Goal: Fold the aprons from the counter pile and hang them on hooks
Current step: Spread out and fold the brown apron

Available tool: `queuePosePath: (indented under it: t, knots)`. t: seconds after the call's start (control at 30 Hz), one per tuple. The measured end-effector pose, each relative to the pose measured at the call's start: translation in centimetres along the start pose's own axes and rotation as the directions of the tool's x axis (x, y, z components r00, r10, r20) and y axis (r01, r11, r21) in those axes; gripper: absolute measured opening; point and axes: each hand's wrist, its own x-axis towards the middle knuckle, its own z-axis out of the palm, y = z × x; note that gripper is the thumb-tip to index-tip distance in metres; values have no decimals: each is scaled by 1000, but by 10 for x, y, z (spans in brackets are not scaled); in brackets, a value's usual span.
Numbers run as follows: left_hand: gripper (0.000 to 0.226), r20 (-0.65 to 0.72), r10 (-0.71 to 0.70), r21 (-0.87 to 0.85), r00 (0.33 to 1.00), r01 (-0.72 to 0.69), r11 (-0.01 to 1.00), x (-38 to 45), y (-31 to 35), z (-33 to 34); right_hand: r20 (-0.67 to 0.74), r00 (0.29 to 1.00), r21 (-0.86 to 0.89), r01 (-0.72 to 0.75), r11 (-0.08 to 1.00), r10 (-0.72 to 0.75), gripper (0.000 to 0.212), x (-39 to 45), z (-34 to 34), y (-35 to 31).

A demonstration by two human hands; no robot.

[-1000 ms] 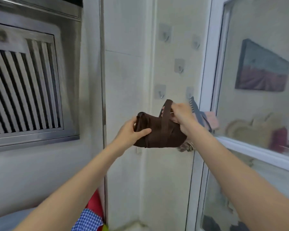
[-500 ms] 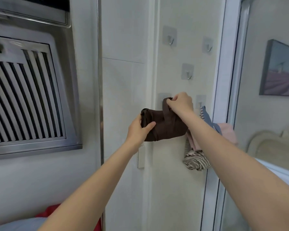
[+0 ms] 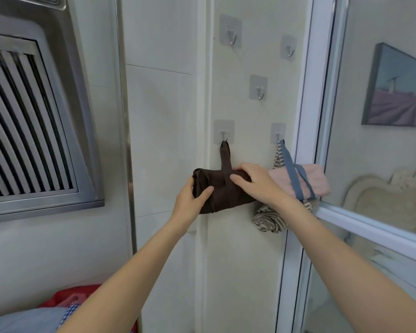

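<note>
A folded dark brown apron [image 3: 222, 195] hangs against the wall, its strap [image 3: 225, 156] looped over the lower left hook [image 3: 223, 135]. My left hand [image 3: 192, 198] grips the bundle's left end, thumb on its front. On the bundle's right end lies my right hand [image 3: 255, 181], with its fingers curled over the top edge. On the lower right hook [image 3: 277, 134] hang a folded pink apron [image 3: 315, 181] with blue straps and a striped apron [image 3: 268, 219].
Three bare hooks [image 3: 231, 32], [image 3: 289, 48], [image 3: 258, 88] are stuck higher on the wall. A steel range hood [image 3: 34, 116] fills the left. A glass partition with a white frame [image 3: 370, 227] stands at right. Red and blue checked cloth [image 3: 67, 304] lies at bottom left.
The brown apron's strap went onto the lower left hook. My right hand let go of the strap and dropped onto the bundle. The left hand kept its hold.
</note>
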Motion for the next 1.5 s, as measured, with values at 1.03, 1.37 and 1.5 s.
queuePosePath:
  t: [1.03, 1.37, 1.5]
  knots:
    - [38, 48, -41, 355, 998, 21, 934, 8, 6, 9, -28, 998, -399, -65, 915, 59, 53, -11, 14, 5]
    - [51, 99, -232, 294, 968, 194, 936, -4, 12, -22, -125, 992, -394, -75, 916, 28, 37, -31, 16, -9]
    - [52, 121, -231, 214, 965, 202, 956, -10, 15, -25, -123, 992, -365, -74, 928, 31, 39, -37, 18, -14]
